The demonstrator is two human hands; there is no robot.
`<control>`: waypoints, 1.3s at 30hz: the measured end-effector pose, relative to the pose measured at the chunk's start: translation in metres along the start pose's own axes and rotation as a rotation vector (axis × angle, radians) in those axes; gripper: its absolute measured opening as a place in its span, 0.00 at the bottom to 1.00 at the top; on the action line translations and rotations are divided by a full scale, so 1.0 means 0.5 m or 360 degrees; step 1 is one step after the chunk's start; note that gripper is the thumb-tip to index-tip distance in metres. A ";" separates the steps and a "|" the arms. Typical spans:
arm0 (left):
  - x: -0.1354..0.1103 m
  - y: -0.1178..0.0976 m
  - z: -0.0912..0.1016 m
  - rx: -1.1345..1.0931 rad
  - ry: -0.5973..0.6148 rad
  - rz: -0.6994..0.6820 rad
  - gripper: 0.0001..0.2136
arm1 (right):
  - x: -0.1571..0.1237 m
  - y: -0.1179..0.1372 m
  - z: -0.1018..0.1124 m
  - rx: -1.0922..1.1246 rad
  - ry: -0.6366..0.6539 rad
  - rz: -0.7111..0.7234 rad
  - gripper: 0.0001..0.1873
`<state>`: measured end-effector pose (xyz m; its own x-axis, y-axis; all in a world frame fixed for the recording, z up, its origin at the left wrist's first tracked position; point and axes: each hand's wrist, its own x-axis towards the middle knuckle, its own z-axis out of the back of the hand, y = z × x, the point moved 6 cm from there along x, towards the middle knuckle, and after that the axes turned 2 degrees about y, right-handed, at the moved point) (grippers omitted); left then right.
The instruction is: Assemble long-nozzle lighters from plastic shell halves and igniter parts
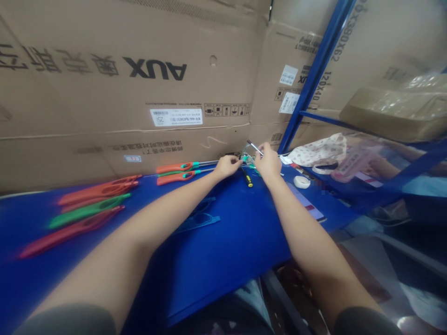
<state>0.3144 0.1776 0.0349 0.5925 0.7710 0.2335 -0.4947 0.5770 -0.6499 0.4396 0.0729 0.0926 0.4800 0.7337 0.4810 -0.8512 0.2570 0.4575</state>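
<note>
My right hand (268, 165) is closed on a slim silver metal tube (255, 148) with a dark tip, which slants up to the left. Beside it, my left hand (227, 166) is pinched together over a cluster of small green parts and thin wires (245, 159); what sits between its fingertips is too small to make out. A yellow-and-black screwdriver (249, 181) lies just below the hands. Left of my left hand rest orange-and-green long-necked lighters (178, 167) with metal tubes, partly behind my wrist.
Orange casings (99, 191), a green casing (90, 210) and a red casing (71, 231) lie left on the blue table (244, 237). Blue casings (199, 221) are by my left forearm. At right are a white roll (301, 182), a phone (310, 206), a cloth bag (319, 150) and a blue post (309, 88). Cardboard (122, 97) stands behind.
</note>
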 end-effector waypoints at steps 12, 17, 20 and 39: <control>-0.101 0.013 0.104 -0.0055 -0.0303 -0.0049 0.24 | -0.007 0.033 -0.007 0.0701 0.0184 0.0296 0.04; -0.215 0.030 0.167 -0.0261 -0.0213 -0.0075 0.21 | -0.056 0.102 -0.011 0.1015 0.0558 0.0519 0.09; -0.290 0.040 0.195 -0.0434 -0.0106 -0.0030 0.14 | -0.095 0.140 -0.007 0.1127 0.0782 0.0642 0.12; -0.556 0.076 0.250 -0.1133 -0.0477 0.0601 0.12 | -0.254 0.231 0.003 0.0672 0.0659 0.1513 0.11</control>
<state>0.0515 0.0190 0.0354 0.2258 0.9738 0.0261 -0.0491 0.0381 -0.9981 0.2807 0.0084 0.0856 -0.5020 0.6911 0.5200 -0.6562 -0.6960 0.2915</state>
